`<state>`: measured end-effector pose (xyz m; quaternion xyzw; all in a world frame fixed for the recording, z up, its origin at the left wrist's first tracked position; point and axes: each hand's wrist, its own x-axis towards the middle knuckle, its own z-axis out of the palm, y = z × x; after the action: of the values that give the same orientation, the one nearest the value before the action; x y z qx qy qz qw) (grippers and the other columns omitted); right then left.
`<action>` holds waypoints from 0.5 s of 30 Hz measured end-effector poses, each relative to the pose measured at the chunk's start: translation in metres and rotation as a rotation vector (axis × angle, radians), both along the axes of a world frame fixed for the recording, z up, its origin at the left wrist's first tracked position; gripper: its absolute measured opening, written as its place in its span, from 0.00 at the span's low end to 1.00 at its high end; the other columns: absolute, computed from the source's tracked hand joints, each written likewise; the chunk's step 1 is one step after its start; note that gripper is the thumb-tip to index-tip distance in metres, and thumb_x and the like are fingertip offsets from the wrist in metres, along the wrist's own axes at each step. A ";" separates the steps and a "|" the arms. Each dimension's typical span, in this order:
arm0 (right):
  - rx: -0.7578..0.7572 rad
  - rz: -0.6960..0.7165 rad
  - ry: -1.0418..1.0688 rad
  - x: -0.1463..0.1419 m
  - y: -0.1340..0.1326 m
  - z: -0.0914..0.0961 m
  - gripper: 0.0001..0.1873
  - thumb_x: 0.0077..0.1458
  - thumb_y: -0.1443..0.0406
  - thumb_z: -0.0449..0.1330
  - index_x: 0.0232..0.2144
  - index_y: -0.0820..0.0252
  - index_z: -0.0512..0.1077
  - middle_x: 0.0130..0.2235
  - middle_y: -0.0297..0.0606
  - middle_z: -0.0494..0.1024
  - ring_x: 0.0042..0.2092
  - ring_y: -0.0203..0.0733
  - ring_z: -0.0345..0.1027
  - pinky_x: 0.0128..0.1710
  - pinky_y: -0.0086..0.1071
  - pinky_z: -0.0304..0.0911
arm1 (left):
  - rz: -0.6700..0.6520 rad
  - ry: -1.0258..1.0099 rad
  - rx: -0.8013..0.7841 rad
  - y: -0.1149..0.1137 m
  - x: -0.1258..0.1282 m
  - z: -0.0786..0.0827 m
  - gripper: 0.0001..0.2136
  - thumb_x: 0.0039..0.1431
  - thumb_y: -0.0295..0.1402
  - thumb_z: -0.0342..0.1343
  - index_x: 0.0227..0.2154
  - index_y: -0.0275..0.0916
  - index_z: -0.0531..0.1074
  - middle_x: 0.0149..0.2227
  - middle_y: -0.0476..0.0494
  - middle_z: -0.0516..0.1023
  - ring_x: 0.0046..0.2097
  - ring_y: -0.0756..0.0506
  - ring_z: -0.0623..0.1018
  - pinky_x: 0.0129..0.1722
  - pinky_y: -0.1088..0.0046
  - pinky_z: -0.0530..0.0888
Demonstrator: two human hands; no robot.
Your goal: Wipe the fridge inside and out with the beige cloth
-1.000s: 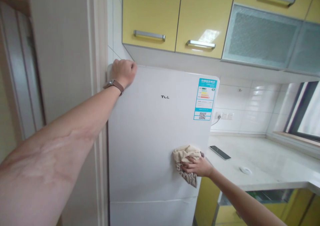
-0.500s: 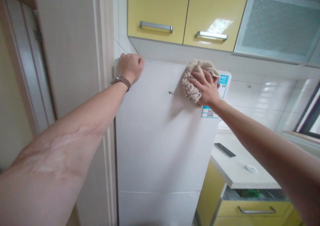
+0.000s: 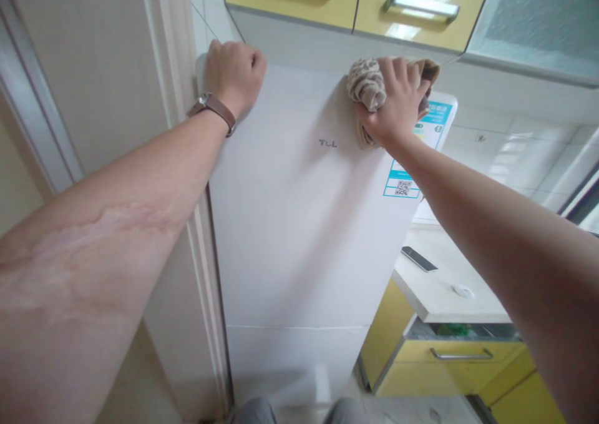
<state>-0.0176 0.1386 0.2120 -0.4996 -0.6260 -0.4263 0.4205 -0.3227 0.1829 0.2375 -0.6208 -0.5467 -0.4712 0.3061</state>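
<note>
Cloth, patterned and bunched, is held against the upper right part of the white refrigerator door, right of the dark lettering and partly over the blue-edged label. It is gripped by the right hand, whose fingers are partly spread over it, with folds pushed out on both sides. Light, soft and limp handling is to be expected; nothing fragile is suggested, though loose folds may slip out. It is best taken by its thick middle, under palm and fingers. The left hand is curled, empty as far as can be seen, at the door's upper left corner; with its fingertips hidden, whether the edge is gripped cannot be told.
</note>
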 end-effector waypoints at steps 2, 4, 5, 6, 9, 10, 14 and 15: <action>0.007 -0.024 0.022 -0.003 -0.003 -0.003 0.41 0.53 0.54 0.65 0.66 0.57 0.62 0.67 0.49 0.64 0.64 0.63 0.51 0.63 0.64 0.49 | 0.058 0.026 0.020 0.002 0.000 0.001 0.30 0.74 0.42 0.33 0.54 0.34 0.80 0.55 0.42 0.82 0.48 0.44 0.71 0.55 0.60 0.53; 0.004 -0.038 0.036 -0.006 -0.006 -0.005 0.41 0.54 0.54 0.65 0.67 0.56 0.61 0.68 0.50 0.62 0.65 0.64 0.51 0.63 0.64 0.49 | 0.077 0.051 0.034 0.003 0.000 0.002 0.31 0.73 0.43 0.32 0.53 0.35 0.81 0.55 0.42 0.83 0.47 0.44 0.72 0.53 0.60 0.54; -0.002 -0.042 0.040 -0.007 -0.007 -0.005 0.41 0.55 0.54 0.65 0.68 0.57 0.61 0.69 0.50 0.62 0.65 0.64 0.51 0.63 0.64 0.49 | 0.084 0.055 0.035 0.003 0.000 0.002 0.32 0.73 0.44 0.32 0.53 0.35 0.81 0.55 0.43 0.83 0.47 0.45 0.72 0.53 0.60 0.54; -0.007 -0.042 0.042 -0.007 -0.007 -0.006 0.42 0.55 0.54 0.65 0.68 0.57 0.60 0.69 0.50 0.61 0.66 0.64 0.51 0.63 0.65 0.49 | 0.090 0.057 0.031 0.003 0.000 0.002 0.32 0.73 0.45 0.32 0.53 0.35 0.81 0.55 0.43 0.83 0.47 0.45 0.72 0.52 0.60 0.54; -0.019 -0.022 0.053 -0.007 -0.008 -0.007 0.42 0.55 0.55 0.65 0.69 0.57 0.59 0.71 0.51 0.59 0.67 0.66 0.49 0.64 0.68 0.47 | 0.110 0.064 0.015 0.000 0.001 0.002 0.33 0.74 0.45 0.31 0.54 0.35 0.81 0.56 0.43 0.83 0.49 0.45 0.73 0.52 0.60 0.54; -0.020 -0.017 0.059 -0.008 -0.008 -0.008 0.42 0.55 0.55 0.64 0.69 0.56 0.59 0.72 0.51 0.58 0.67 0.66 0.48 0.64 0.69 0.46 | 0.111 0.065 0.010 -0.001 0.001 0.002 0.33 0.74 0.44 0.31 0.54 0.35 0.81 0.57 0.42 0.82 0.49 0.44 0.73 0.52 0.59 0.54; -0.022 -0.027 0.089 -0.009 -0.007 -0.009 0.41 0.55 0.56 0.64 0.69 0.53 0.59 0.73 0.49 0.58 0.67 0.64 0.47 0.63 0.69 0.46 | 0.102 0.045 -0.010 -0.005 0.005 0.001 0.31 0.75 0.42 0.32 0.55 0.33 0.80 0.59 0.41 0.82 0.51 0.44 0.74 0.52 0.60 0.52; -0.023 -0.029 0.090 -0.009 -0.007 -0.009 0.42 0.56 0.56 0.63 0.69 0.52 0.58 0.73 0.48 0.57 0.67 0.64 0.46 0.64 0.69 0.46 | 0.101 0.043 -0.015 -0.006 0.005 0.001 0.32 0.76 0.43 0.32 0.56 0.33 0.80 0.59 0.41 0.81 0.51 0.44 0.74 0.52 0.60 0.52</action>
<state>-0.0263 0.1321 0.2025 -0.5321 -0.6041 -0.4019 0.4363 -0.3174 0.1773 0.2382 -0.6046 -0.5741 -0.4375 0.3368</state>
